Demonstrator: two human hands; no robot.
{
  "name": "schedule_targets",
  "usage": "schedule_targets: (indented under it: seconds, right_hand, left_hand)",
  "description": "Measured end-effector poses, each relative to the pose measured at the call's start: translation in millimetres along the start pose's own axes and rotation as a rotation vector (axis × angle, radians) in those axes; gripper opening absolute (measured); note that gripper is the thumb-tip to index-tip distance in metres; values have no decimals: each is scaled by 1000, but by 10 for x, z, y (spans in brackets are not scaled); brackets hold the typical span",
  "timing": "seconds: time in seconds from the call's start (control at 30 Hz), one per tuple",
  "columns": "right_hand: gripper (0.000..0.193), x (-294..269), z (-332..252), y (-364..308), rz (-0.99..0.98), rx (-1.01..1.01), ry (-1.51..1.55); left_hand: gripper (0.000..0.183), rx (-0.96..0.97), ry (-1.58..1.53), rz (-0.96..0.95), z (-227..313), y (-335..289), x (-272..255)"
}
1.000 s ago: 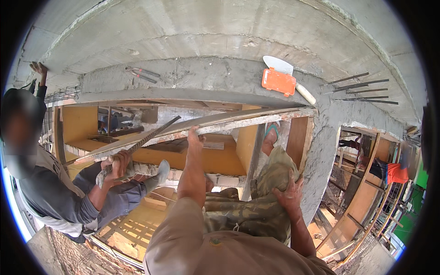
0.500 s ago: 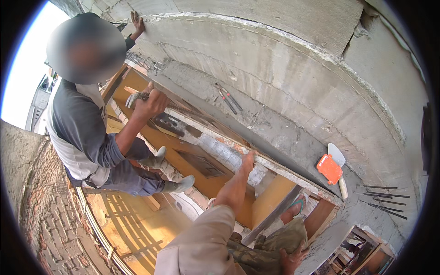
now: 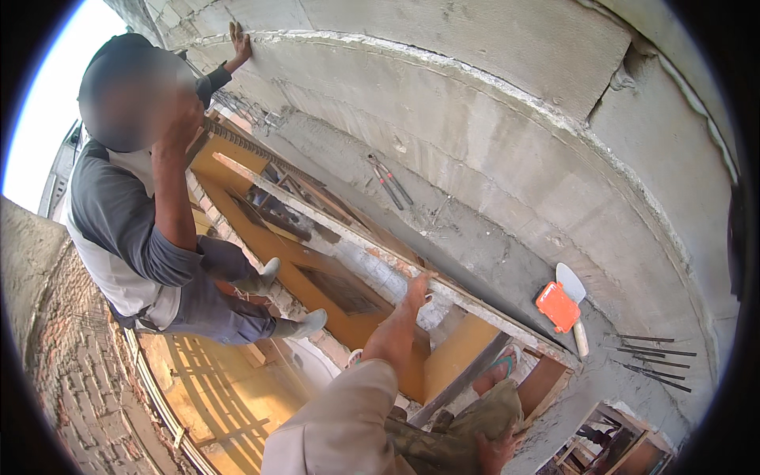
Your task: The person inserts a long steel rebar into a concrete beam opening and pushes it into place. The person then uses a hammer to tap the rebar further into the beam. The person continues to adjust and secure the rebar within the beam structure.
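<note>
My left arm in a beige sleeve reaches forward. My left hand (image 3: 417, 291) is closed over the edge of a long, mortar-spotted wooden board (image 3: 467, 302), which stands on edge along the concrete ledge. My right hand (image 3: 495, 453) lies on my trouser leg (image 3: 451, 443) at the lower edge, partly cut off, its fingers seeming laid out flat. At the left a co-worker (image 3: 131, 229) props one gloved hand (image 3: 239, 46) on the wall. The co-worker's other hand (image 3: 180, 123) is raised before the head, beside a dark ribbed bar (image 3: 237, 141).
On the grey ledge lie long-handled cutters (image 3: 389, 182), an orange plastic piece (image 3: 558, 307) and a trowel (image 3: 571, 283). Several thin steel bars (image 3: 653, 356) stick out at the right. A curved block wall (image 3: 475, 103) rises beyond. An opening with yellow boards (image 3: 340, 305) drops below.
The co-worker's tool hand has risen from chest height to the head, and the ribbed bar went up with it. My view has shifted slightly; my left hand stays on the board.
</note>
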State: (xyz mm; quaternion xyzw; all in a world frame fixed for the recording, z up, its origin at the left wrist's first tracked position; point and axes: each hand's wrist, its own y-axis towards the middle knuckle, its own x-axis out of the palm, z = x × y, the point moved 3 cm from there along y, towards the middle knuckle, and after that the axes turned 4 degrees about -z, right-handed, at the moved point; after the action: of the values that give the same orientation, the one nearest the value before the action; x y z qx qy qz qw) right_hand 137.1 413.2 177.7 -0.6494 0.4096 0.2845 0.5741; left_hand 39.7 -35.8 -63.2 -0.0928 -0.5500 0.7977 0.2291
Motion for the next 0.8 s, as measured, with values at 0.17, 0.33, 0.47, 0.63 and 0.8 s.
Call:
schedule_targets:
  seconds: [0.17, 0.33, 0.47, 0.63, 0.8]
  right_hand:
    - [109, 52, 94, -50, 23, 0, -27]
    - [110, -77, -96, -102, -20, 50, -8]
    - [107, -41, -112, -122, 4, 126, 15]
    - [107, -225, -397, -194, -124, 194, -51]
    - [94, -52, -536, -101, -35, 55, -58]
  left_hand:
    - [65, 43, -8, -52, -48, -142, -37]
    - [99, 95, 149, -12, 608, -230, -921]
    - [86, 942, -97, 378, 2585, -1511, -1060]
    - [105, 1488, 14, 699, 4785, -2728, -1713]
    - [109, 1509, 22, 482, 5573, -3314, -1328]
